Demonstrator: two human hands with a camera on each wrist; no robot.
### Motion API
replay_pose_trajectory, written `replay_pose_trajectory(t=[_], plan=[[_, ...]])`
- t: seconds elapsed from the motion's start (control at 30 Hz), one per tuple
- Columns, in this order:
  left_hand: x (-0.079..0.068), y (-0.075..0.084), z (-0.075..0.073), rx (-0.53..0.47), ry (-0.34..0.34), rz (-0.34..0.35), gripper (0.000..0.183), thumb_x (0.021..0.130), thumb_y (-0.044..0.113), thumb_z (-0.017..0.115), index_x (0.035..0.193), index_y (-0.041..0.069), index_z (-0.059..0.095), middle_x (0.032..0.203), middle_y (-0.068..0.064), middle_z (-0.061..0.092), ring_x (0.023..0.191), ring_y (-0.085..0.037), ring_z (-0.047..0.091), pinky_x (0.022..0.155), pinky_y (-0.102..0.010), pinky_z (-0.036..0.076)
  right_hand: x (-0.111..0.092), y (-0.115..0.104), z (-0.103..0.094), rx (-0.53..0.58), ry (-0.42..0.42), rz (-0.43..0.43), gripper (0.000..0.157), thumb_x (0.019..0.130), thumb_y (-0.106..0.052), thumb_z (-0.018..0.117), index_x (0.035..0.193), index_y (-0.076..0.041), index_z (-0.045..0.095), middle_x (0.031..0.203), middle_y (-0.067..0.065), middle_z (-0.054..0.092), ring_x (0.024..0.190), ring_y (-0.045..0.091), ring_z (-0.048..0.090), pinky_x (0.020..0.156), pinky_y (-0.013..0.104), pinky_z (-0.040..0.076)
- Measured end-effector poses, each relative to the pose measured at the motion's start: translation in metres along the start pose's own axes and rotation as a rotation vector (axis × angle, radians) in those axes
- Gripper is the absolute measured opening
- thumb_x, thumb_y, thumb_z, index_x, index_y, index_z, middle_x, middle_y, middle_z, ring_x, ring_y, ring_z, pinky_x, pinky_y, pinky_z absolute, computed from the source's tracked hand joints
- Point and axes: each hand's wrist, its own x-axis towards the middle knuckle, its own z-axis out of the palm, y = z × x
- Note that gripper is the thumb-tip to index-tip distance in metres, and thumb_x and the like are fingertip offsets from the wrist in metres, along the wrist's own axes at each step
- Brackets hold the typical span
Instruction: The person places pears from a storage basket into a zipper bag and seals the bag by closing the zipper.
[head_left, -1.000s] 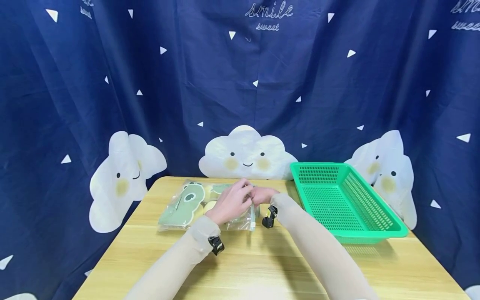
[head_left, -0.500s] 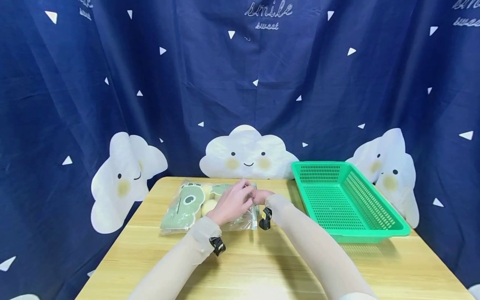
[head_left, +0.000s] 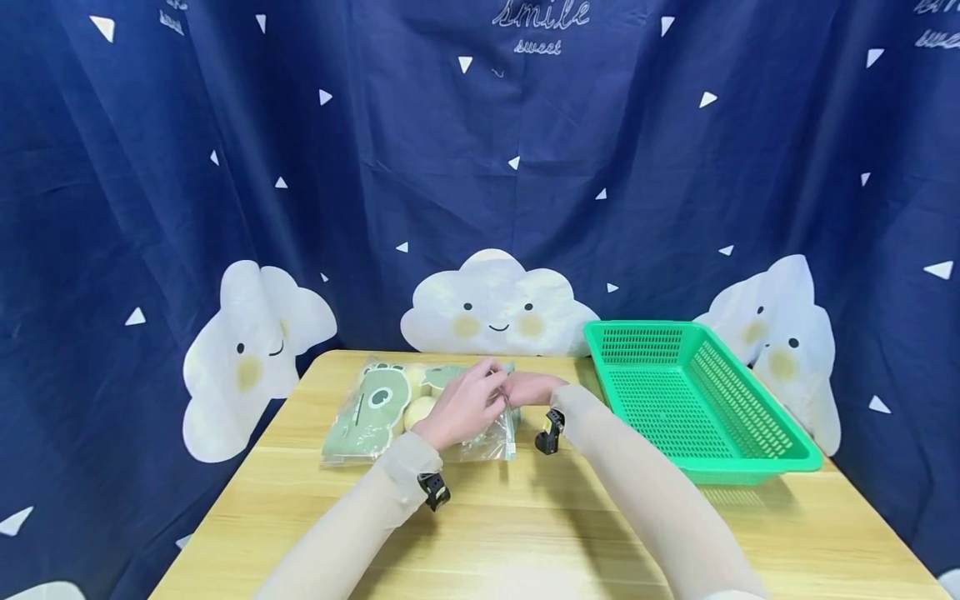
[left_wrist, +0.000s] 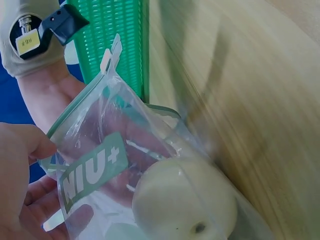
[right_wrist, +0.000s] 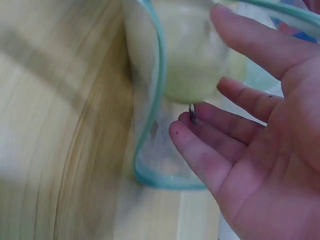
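A clear zip bag with a green cartoon print lies on the table, with several pale round fruits inside. My left hand pinches the rim of its mouth between thumb and fingers, as the left wrist view also shows. From the right side my right hand reaches into the open mouth. In the right wrist view its fingers are spread and loosely bent beside a pale yellow-green fruit with a short dark stem. Through the plastic in the left wrist view, a round fruit shows its dimple.
A green plastic basket with slotted walls stands right of the bag on the wooden table. Behind the table hangs a dark blue curtain with smiling clouds. Black cameras sit on both wrists.
My right wrist shifted left, then back out to the right by a small distance, its fingers still at the bag's mouth. The left hand keeps its hold on the rim.
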Motion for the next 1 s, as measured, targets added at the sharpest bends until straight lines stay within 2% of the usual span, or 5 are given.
replay_pose_trajectory(t=[0.3, 0.47, 0.73, 0.9, 1.0], plan=[[-0.003, 0.003, -0.002, -0.032, -0.047, -0.014, 0.008, 0.089, 0.014, 0.064, 0.091, 0.021, 0.066, 0.109, 0.005, 0.057, 0.086, -0.010, 0.057, 0.074, -0.027, 0.050, -0.003, 0.013, -0.004, 0.108, -0.043, -0.014, 0.019, 0.078, -0.001, 0.061, 0.091, -0.014, 0.056, 0.087, -0.005, 0.055, 0.080, 0.011, 0.052, 0.077, 0.029, 0.048], [-0.004, 0.004, 0.000, -0.036, -0.066, -0.003, 0.007, 0.090, 0.016, 0.064, 0.093, 0.022, 0.066, 0.110, 0.007, 0.056, 0.085, -0.010, 0.055, 0.073, -0.027, 0.050, -0.013, 0.013, -0.008, -0.046, -0.017, 0.014, 0.008, 0.083, -0.013, 0.067, 0.090, -0.013, 0.063, 0.086, -0.005, 0.062, 0.075, 0.010, 0.054, 0.070, 0.025, 0.047], [-0.004, 0.005, 0.003, -0.052, -0.090, -0.005, 0.009, 0.091, 0.016, 0.062, 0.097, 0.020, 0.067, 0.112, 0.007, 0.056, 0.087, -0.010, 0.056, 0.075, -0.028, 0.050, -0.035, 0.014, -0.007, -0.199, 0.097, 0.106, 0.038, 0.095, -0.028, 0.064, 0.124, -0.003, 0.068, 0.117, 0.011, 0.071, 0.091, 0.033, 0.069, 0.073, 0.033, 0.056], [-0.003, 0.005, 0.005, -0.029, -0.078, 0.018, 0.017, 0.091, 0.016, 0.062, 0.105, 0.022, 0.069, 0.112, 0.006, 0.056, 0.090, -0.010, 0.057, 0.076, -0.028, 0.051, -0.047, 0.003, 0.000, -0.299, 0.236, 0.138, 0.029, 0.097, -0.017, 0.060, 0.115, 0.001, 0.072, 0.098, 0.012, 0.075, 0.075, 0.022, 0.069, 0.075, 0.034, 0.055], [-0.003, 0.006, 0.006, -0.012, -0.094, 0.020, 0.025, 0.091, 0.018, 0.063, 0.115, 0.021, 0.069, 0.116, 0.005, 0.059, 0.099, -0.012, 0.060, 0.084, -0.031, 0.053, -0.052, -0.006, 0.007, -0.406, 0.273, 0.196, 0.023, 0.096, -0.015, 0.058, 0.094, -0.001, 0.076, 0.075, 0.005, 0.068, 0.060, 0.016, 0.060, 0.069, 0.033, 0.052]])
